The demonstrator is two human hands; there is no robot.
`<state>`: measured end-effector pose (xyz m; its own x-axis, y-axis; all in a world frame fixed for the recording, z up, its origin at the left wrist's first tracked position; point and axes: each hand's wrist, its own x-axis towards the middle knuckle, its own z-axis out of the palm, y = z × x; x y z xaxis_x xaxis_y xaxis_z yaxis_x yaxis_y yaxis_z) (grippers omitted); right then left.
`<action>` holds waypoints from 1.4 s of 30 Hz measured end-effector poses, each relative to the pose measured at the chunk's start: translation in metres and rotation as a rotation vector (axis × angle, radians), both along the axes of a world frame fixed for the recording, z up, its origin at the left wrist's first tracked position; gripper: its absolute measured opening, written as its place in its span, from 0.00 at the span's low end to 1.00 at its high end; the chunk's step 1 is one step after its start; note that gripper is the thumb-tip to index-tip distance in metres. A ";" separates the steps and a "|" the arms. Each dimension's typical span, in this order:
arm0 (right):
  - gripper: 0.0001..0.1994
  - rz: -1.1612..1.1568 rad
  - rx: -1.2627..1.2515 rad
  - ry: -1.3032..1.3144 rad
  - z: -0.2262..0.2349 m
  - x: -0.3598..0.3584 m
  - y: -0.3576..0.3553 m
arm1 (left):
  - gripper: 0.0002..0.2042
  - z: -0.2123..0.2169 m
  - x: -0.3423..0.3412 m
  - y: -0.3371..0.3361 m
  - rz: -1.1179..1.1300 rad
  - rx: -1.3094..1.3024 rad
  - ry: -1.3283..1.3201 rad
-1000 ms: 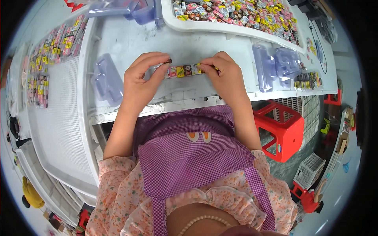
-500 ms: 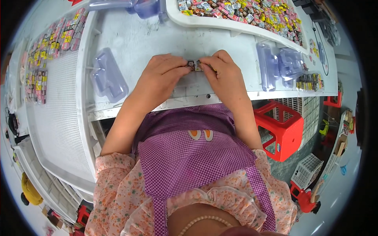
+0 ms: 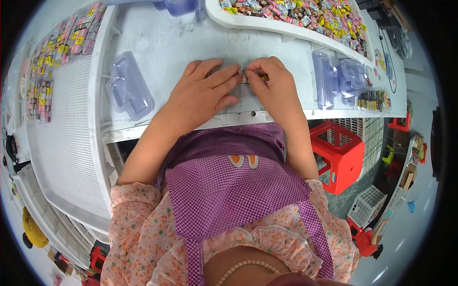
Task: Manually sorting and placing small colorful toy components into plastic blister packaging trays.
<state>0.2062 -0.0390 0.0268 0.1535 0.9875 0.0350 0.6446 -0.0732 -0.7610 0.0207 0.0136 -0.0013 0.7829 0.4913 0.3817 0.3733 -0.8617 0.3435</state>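
At bench [image 3: 162, 43] centre, left hand [image 3: 202, 93] and right hand [image 3: 272, 86] pinched a row of small coloured pieces [image 3: 253, 76] together, fingertips touching. Uneven squeeze could buckle the row, scattering pieces.

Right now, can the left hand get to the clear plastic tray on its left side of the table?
Probably yes. The left hand rests on the white table beside the clear plastic tray, with only bare tabletop between them. It is busy, though, pressing small pieces together with the right hand.
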 end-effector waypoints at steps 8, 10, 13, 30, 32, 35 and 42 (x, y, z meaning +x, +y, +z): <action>0.05 -0.037 -0.017 -0.003 0.000 -0.003 0.001 | 0.18 -0.001 0.001 -0.001 -0.002 0.021 -0.004; 0.05 -0.035 -0.014 -0.012 0.000 -0.003 0.002 | 0.18 -0.002 0.001 -0.001 0.001 0.021 -0.011; 0.05 -0.031 0.004 -0.048 -0.002 -0.004 0.002 | 0.17 -0.002 0.000 0.001 -0.002 0.016 -0.020; 0.13 -0.011 0.107 -0.134 -0.001 0.006 -0.023 | 0.19 0.004 -0.005 0.007 -0.041 -0.136 -0.029; 0.13 -0.014 0.128 -0.182 0.000 0.004 -0.025 | 0.19 0.003 -0.009 0.012 -0.011 -0.285 -0.216; 0.13 0.047 0.234 -0.247 -0.001 0.000 -0.025 | 0.18 0.005 -0.022 0.016 0.026 -0.426 -0.340; 0.13 0.147 0.273 -0.391 -0.003 -0.014 -0.020 | 0.20 0.008 -0.010 -0.001 0.106 -0.085 -0.010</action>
<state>0.1924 -0.0591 0.0237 -0.0629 0.9446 0.3220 0.8738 0.2080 -0.4395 0.0108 0.0124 0.0071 0.7215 0.6018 0.3425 0.4569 -0.7855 0.4175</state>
